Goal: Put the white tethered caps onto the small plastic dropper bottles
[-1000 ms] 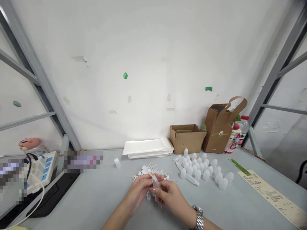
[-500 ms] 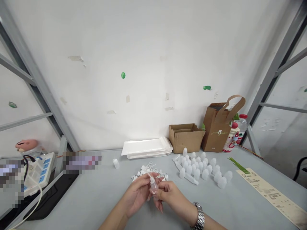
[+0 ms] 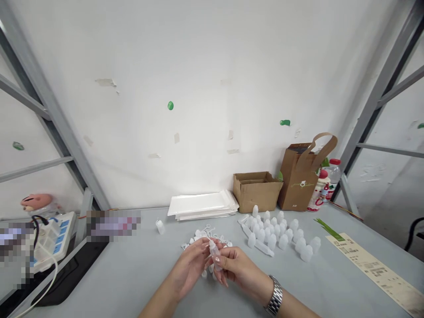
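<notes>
Between my two hands is a small translucent squeeze bottle (image 3: pixel 215 253), its narrow white nozzle tilted up and to the left. My right hand (image 3: pixel 236 265), with a metal watch on the wrist, pinches the bottle's body between thumb and fingers. At the nozzle end, my left hand (image 3: pixel 189 264) has its thumb and fingers closed about the tip, with some fingers hidden behind the bottle. Just beyond the hands lies a pile of small white caps (image 3: pixel 198 233), some with ring-ended stalks. A few more white pieces (image 3: pixel 204 274) show beneath my hands.
To the right stand many translucent bottles (image 3: pixel 272 241), with a few lying down. Behind are a white stack of sheets (image 3: pixel 198 205), a cardboard box (image 3: pixel 258 196) and a brown paper bag (image 3: pixel 298 190). A lone small bottle (image 3: pixel 160 227) and a power strip (image 3: pixel 64 234) are leftward.
The bottle has tipped further left and shows more of its body as my right fingers shift lower on it. White pieces under my hands have come into view.
</notes>
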`<state>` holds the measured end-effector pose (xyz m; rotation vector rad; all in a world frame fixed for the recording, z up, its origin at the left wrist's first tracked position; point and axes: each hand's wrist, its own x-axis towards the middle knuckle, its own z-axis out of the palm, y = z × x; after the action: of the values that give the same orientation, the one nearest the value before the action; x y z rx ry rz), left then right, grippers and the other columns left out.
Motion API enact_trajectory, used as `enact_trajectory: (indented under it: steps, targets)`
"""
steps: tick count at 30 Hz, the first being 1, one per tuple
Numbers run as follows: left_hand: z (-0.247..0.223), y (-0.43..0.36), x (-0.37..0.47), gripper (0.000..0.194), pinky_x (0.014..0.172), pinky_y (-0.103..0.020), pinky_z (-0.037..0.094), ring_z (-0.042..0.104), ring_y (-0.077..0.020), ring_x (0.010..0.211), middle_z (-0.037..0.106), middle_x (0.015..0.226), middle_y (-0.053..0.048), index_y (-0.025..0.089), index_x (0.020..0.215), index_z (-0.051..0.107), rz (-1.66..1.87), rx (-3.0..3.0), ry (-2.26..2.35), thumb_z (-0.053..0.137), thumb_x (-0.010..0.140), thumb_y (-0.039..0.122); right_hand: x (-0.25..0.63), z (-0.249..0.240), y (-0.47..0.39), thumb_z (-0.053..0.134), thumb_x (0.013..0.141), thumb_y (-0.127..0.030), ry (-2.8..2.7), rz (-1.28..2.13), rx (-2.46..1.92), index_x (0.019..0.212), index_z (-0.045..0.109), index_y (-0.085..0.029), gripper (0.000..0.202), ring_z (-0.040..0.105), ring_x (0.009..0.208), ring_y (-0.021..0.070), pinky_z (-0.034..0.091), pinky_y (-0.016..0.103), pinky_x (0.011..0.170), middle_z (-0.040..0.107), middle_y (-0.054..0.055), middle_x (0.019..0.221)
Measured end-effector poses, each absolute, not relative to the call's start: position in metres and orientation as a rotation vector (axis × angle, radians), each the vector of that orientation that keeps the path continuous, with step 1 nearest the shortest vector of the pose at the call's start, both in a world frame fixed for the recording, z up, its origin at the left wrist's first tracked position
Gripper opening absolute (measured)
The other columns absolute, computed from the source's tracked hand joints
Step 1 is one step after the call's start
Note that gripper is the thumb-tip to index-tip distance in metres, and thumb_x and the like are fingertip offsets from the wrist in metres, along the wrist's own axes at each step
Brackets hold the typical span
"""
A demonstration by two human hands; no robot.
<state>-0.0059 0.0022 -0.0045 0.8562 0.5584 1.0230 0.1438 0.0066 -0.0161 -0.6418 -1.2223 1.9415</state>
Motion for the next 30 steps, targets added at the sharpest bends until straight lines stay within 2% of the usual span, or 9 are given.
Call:
enact_trajectory:
  steps: [5,8,15,21,26,30]
  targets:
    - [-0.0051,0.0041,-0.0040,0.020,0.078,-0.028,0.041,0.058,-0.0188,0.083,0.066,0.077,-0.004,0.017,0.072,0.064,1.151,0.881,0.716,0.070,0.067,0.035,0.1410,-0.0191,0.0089,0.075,0.058,-0.046,-1.253,1.774,-0.764,0.066,0.059,-0.012,0.038,0.050,0.043,0.0079,0.037,0.020,0.045,0.059,-0.001,0.050]
    - [-0.0071,0.0052,-0.0025,0.025,0.074,-0.029,0.042,0.058,-0.0172,0.076,0.066,0.078,-0.004,0.016,0.074,0.065,1.187,0.892,0.773,0.070,0.066,0.039,0.1402,-0.0198,0.0087,0.074,0.058,-0.048,-1.277,1.683,-0.810,0.067,0.059,-0.013,0.040,0.050,0.043,0.0083,0.038,0.021,0.046,0.059,-0.002,0.049]
    - [-0.0102,0.0038,-0.0007,0.035,0.082,-0.032,0.040,0.058,-0.0236,0.089,0.068,0.086,-0.008,0.015,0.077,0.067,1.175,1.039,0.831,0.062,0.070,0.050,0.1393,-0.0189,0.0035,0.070,0.064,-0.048,-1.206,1.761,-0.759,0.060,0.054,-0.014,0.038,0.047,0.040,0.0071,0.034,0.020,0.044,0.057,-0.002,0.048]
    - [-0.0104,0.0037,-0.0026,0.038,0.086,-0.034,0.039,0.059,-0.0252,0.092,0.070,0.090,-0.009,0.015,0.085,0.069,1.119,1.106,0.870,0.061,0.071,0.050,0.1427,-0.0118,-0.0002,0.069,0.068,-0.044,-1.124,1.906,-0.662,0.062,0.057,-0.011,0.036,0.042,0.039,0.0044,0.026,0.018,0.042,0.057,-0.001,0.048]
    - [-0.0077,0.0062,-0.0059,0.036,0.090,-0.038,0.039,0.058,-0.0282,0.098,0.071,0.095,-0.010,0.015,0.085,0.070,1.136,1.086,0.939,0.064,0.069,0.047,0.1415,-0.0144,0.0021,0.070,0.067,-0.046,-1.120,1.905,-0.668,0.069,0.058,-0.012,0.036,0.050,0.046,0.0076,0.035,0.020,0.051,0.061,0.001,0.057]
    - [-0.0058,0.0070,-0.0069,0.046,0.094,-0.040,0.037,0.058,-0.0280,0.102,0.070,0.098,-0.012,0.015,0.100,0.066,1.132,1.002,0.840,0.059,0.072,0.050,0.1399,-0.0199,0.0043,0.069,0.067,-0.047,-1.113,1.877,-0.662,0.071,0.056,-0.013,0.037,0.053,0.049,0.0087,0.036,0.021,0.053,0.063,0.002,0.061]
